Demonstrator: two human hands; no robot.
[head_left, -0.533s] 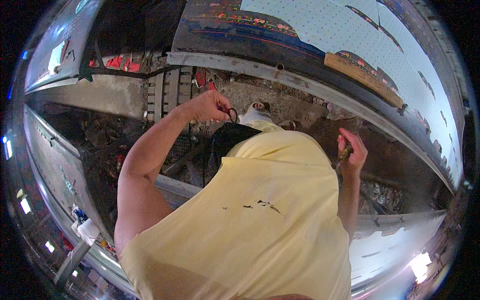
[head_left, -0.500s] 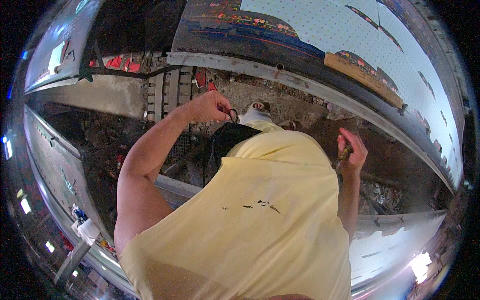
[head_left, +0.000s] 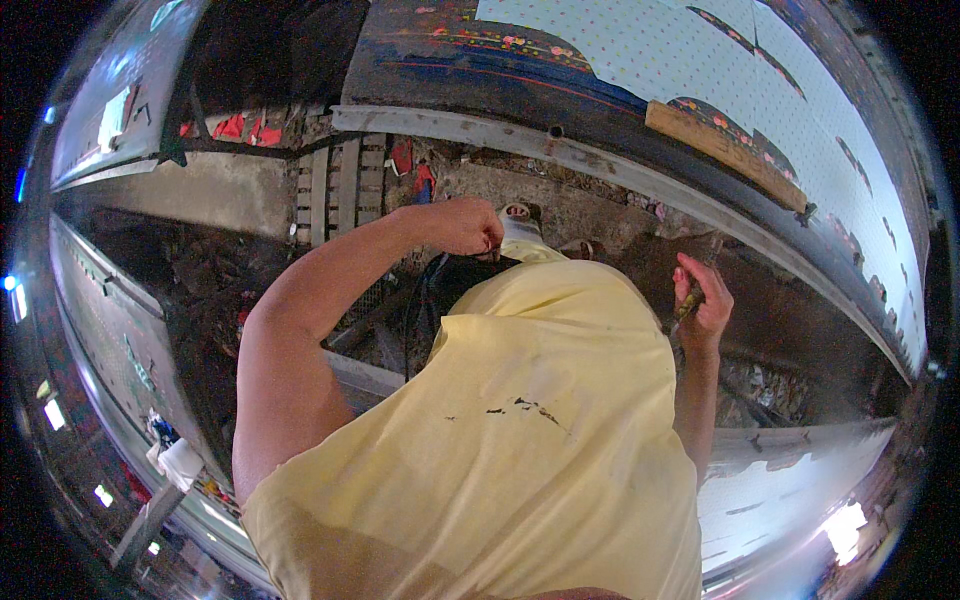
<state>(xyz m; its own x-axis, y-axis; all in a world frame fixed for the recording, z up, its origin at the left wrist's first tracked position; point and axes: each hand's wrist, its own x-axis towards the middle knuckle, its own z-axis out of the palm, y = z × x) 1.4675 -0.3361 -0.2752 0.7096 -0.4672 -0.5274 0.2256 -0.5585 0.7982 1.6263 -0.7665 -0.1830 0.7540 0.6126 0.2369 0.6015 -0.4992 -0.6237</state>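
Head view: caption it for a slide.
Left hand by black cloth, right hand holding a slender object, beside a long table with pale-blue dotted material.

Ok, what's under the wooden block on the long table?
The wooden block covers whatever lies directly beneath; floral print shows along its upper edge, dark tabletop along its lower.

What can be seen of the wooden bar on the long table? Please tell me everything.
The wooden bar is long, straight and light brown, with dark marks on its broad face. It lies along the near side of the long table, slanting down to the right in the picture. Flowered material shows just beyond its far side. A small dark piece sits at its right end, too unclear to name. No hand touches it.
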